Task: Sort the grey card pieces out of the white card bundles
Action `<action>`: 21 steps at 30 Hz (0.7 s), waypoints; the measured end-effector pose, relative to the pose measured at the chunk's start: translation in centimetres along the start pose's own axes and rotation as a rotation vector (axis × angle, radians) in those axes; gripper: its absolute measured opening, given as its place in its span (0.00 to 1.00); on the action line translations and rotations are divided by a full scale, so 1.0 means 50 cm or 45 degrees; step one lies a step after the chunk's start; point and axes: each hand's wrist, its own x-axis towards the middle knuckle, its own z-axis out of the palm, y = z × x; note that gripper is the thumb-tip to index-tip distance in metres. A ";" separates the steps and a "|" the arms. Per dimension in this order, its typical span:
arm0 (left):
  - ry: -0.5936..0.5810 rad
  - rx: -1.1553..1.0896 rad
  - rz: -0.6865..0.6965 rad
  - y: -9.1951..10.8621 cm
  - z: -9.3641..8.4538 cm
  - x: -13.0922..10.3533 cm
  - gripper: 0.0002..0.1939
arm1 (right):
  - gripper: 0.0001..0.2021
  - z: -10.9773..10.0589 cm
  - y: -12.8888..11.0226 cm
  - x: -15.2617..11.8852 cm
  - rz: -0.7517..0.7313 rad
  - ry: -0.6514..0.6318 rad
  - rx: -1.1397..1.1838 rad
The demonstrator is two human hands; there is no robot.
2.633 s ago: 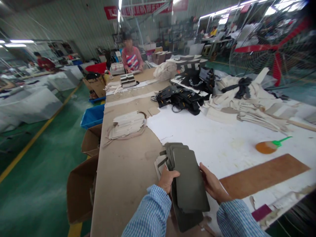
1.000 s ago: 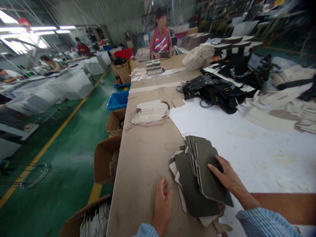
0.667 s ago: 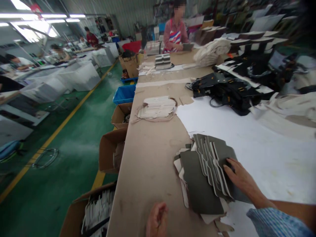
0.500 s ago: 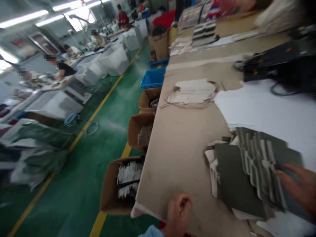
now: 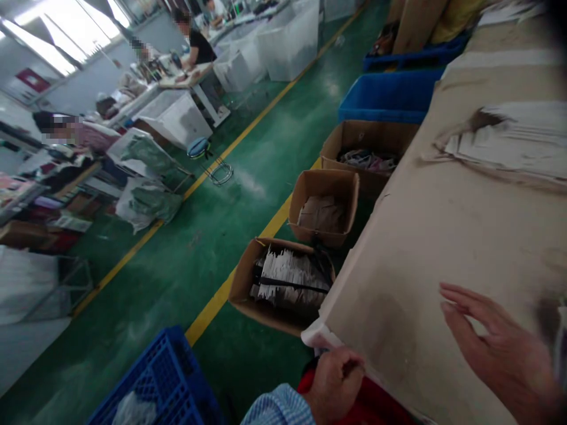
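Observation:
My left hand [image 5: 335, 381], below a blue checked sleeve [image 5: 281, 407], is closed in a loose fist at the table's near corner. Nothing shows in its curled fingers. Over the beige tabletop [image 5: 411, 254] my right hand [image 5: 500, 348] is open, thumb and fingers apart, holding nothing. A blurred sliver of pieces lies at the right edge, beyond that hand. Farther up the table rests a stack of pale flat cut pieces [image 5: 518, 141]. Red cloth [image 5: 367, 404] shows below the table edge, beside my left hand.
Along the table's left side stand a carton of pale strips [image 5: 241, 295], a carton of brown pieces [image 5: 295, 203], another carton [image 5: 330, 147] and a blue bin [image 5: 381, 94]. A blue crate [image 5: 163, 378] sits lower left. People work at machines across the green floor [image 5: 248, 200].
The view has swung left and down. My right hand has come away from the grey-green stack, which is now mostly out of view. My left hand stays curled near the table corner.

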 end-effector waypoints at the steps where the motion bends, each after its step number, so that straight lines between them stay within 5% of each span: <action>1: 0.040 -0.024 -0.030 -0.018 -0.026 -0.005 0.11 | 0.17 0.025 -0.047 0.014 -0.101 -0.007 0.048; 5: 0.214 -0.081 -0.204 -0.078 -0.083 -0.039 0.12 | 0.16 0.105 -0.160 0.047 -0.300 -0.145 0.189; 11: 0.261 -0.087 -0.417 -0.133 -0.056 -0.098 0.12 | 0.17 0.190 -0.220 0.052 -0.366 -0.517 0.395; 15: 0.176 -0.018 -0.446 -0.130 -0.052 -0.101 0.15 | 0.19 0.206 -0.281 0.056 -0.388 -0.707 0.506; 21: 0.192 -0.012 -0.441 -0.096 -0.110 -0.071 0.17 | 0.18 0.214 -0.364 0.098 -0.361 -0.853 0.562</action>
